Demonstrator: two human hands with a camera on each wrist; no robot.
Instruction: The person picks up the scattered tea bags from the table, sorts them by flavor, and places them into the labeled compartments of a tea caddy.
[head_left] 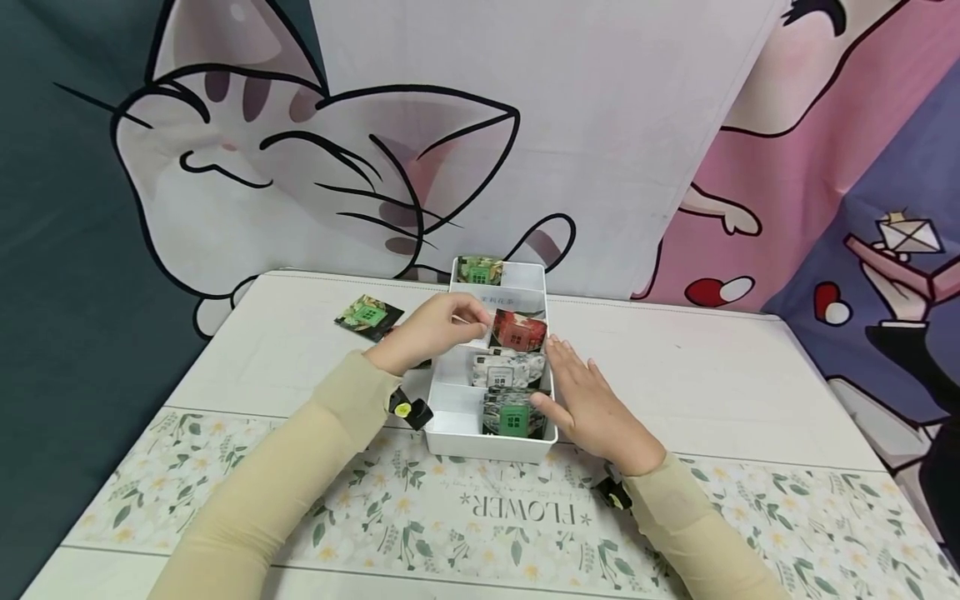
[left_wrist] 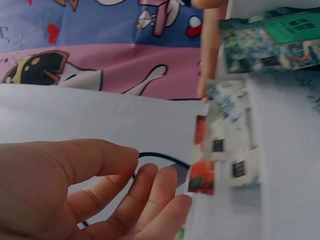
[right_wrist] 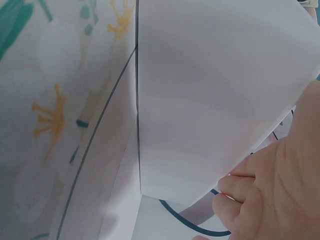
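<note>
A white divided box (head_left: 487, 448) holds tea-bag sachets in its compartments. My left hand (head_left: 442, 329) hovers over the box's left side, beside a red sachet (head_left: 521, 332). In the left wrist view its thumb and bent fingers (left_wrist: 156, 187) stand apart with nothing visible between them. Nearer the front are a white sachet (head_left: 501, 373) and a dark sachet with a green label (head_left: 514, 421). My right hand (head_left: 592, 408) rests along the box's right wall, fingers extended; the right wrist view shows it at the wall's edge (right_wrist: 215, 105).
A green-and-yellow sachet (head_left: 480, 271) stands in the farthest compartment. On the table left of the box lies another such sachet (head_left: 369, 314); further pieces beside it are partly hidden by the left hand. A cartoon-printed cloth (head_left: 600, 108) hangs behind the table.
</note>
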